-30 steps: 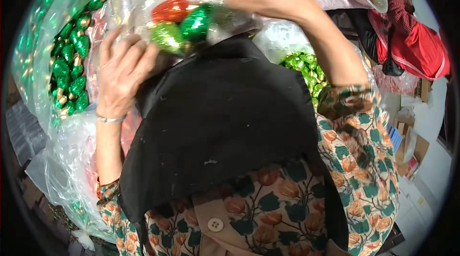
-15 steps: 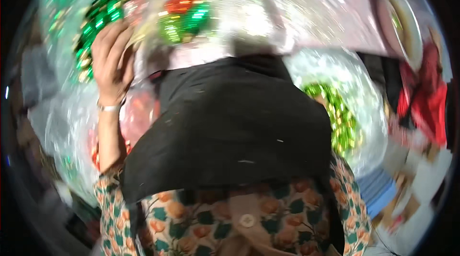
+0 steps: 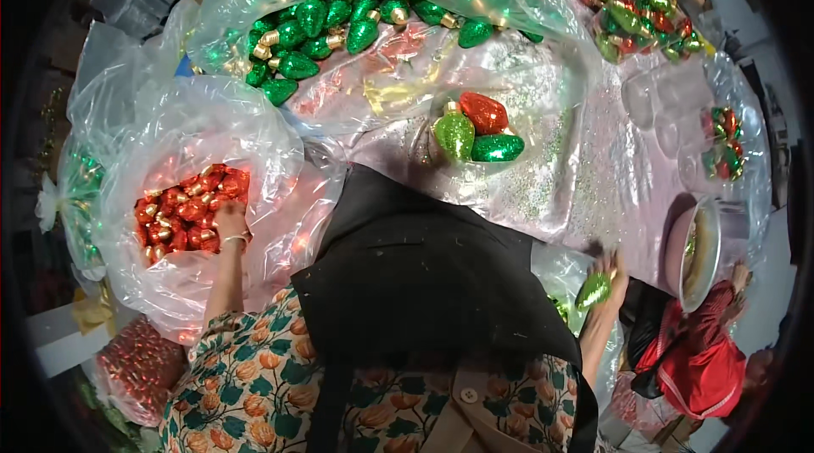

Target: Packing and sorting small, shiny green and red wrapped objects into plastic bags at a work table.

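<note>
My left hand (image 3: 231, 221) reaches into an open clear plastic bag (image 3: 267, 144) of red glittery bulb-shaped ornaments (image 3: 182, 209); its fingertips are hidden among them. On the right, my right hand (image 3: 612, 283) is closed on a light green bulb-shaped ornament (image 3: 593, 291), above a clear bag (image 3: 555, 262) with more light green ones, mostly hidden by my black apron (image 3: 424, 258). Ahead of me on the table, a red ornament (image 3: 483, 112), a light green one (image 3: 454, 136) and a dark green one (image 3: 498, 148) sit together in a cluster.
Dark green ornaments (image 3: 297, 65) spill from a large clear bag at the far left. Clear plastic containers (image 3: 670, 97) and a white-rimmed basin (image 3: 702, 254) stand to the right. Mixed ornaments (image 3: 632, 8) are piled far right. A person in red (image 3: 699, 360) is nearby.
My left hand has gone from beside the dark green ornaments into the bag of red ones. My right hand, hidden before, now shows with a light green ornament. The view has turned.
</note>
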